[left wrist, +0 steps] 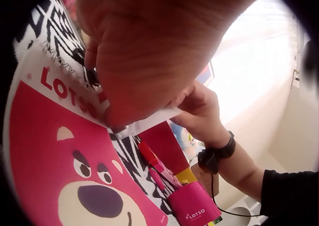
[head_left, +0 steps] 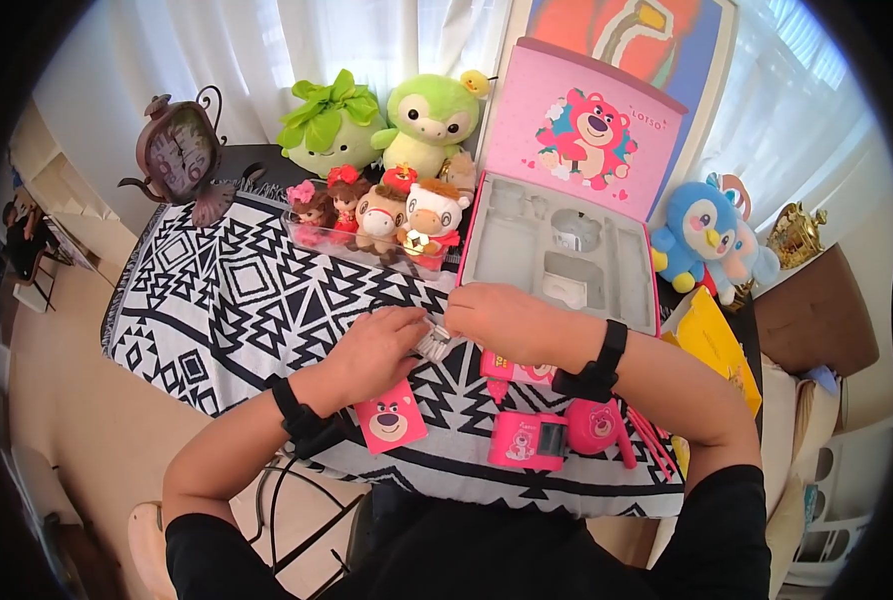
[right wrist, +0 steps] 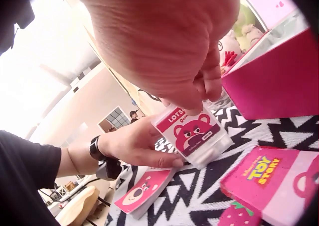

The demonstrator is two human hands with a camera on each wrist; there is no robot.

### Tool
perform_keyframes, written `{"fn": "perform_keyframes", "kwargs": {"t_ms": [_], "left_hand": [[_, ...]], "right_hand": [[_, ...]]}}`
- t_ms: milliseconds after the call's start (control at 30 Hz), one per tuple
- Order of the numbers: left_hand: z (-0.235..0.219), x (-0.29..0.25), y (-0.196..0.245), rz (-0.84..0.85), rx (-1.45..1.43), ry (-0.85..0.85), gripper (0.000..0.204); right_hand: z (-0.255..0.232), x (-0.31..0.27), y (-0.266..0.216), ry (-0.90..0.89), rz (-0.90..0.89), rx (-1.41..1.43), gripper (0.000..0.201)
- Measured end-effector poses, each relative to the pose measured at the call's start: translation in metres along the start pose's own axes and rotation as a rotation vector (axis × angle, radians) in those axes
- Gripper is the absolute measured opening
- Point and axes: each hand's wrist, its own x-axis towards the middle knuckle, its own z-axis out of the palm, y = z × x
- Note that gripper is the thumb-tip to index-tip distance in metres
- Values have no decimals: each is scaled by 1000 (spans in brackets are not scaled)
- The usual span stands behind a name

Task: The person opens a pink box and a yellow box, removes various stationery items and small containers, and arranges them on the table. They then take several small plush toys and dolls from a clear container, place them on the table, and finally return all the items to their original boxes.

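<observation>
Between the two hands is a small clear case with a pink bear label (head_left: 435, 342) (right wrist: 190, 131). My left hand (head_left: 375, 352) (right wrist: 132, 145) grips its side, the thumb along the lower edge. At its top, the curled fingers of my right hand (head_left: 515, 325) (right wrist: 167, 42) pinch it. In the left wrist view, the left palm (left wrist: 149, 52) hides most of the case, and the right hand (left wrist: 200, 111) shows behind. A pink bear notepad (head_left: 392, 420) (left wrist: 102, 181) lies just below the left hand.
An open pink box (head_left: 559, 255) with a moulded tray stands behind the right hand. Near the right forearm lie a pink sharpener-like item (head_left: 529, 440), a round pink item (head_left: 595, 425) and pencils (head_left: 650, 440). Plush toys (head_left: 432, 115) and figures (head_left: 377, 215) line the back; a clock (head_left: 179, 150) stands left.
</observation>
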Motion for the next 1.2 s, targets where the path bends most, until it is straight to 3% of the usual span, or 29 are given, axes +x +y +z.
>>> {"fn": "perform_keyframes", "kwargs": {"t_ms": [67,300,367,500,567,700,867,1067,1200], "left_hand": [[2,3,-4,-2,-34,32,50],[-1,5,-10,-6,-142,75,41],[1,5,-13,-16,-143,67,39],[2,7,-12,-14,-137,72,29],[2,9,-11,-18,-130,57,28],[-3,13,-2,-42,-144,55,25],[3,12,-8,12,-124,36,24],[6,12,-11,11,-130,45,24],[6,14,-12,23,-140,48,22]], "right_hand": [[-3,-7,2,-10,-102,-159,8],[-10,-21,-2,-165,-137,-363,10],[-9,-23,-3,-334,-67,-398,13],[5,-7,-11,-252,57,-292,12],[16,5,-11,-202,216,-202,15],[39,17,-3,-221,206,-257,20],[46,22,-11,-119,332,-192,17],[44,29,-16,-161,514,-83,24],[46,30,-9,-157,534,-48,26]]}}
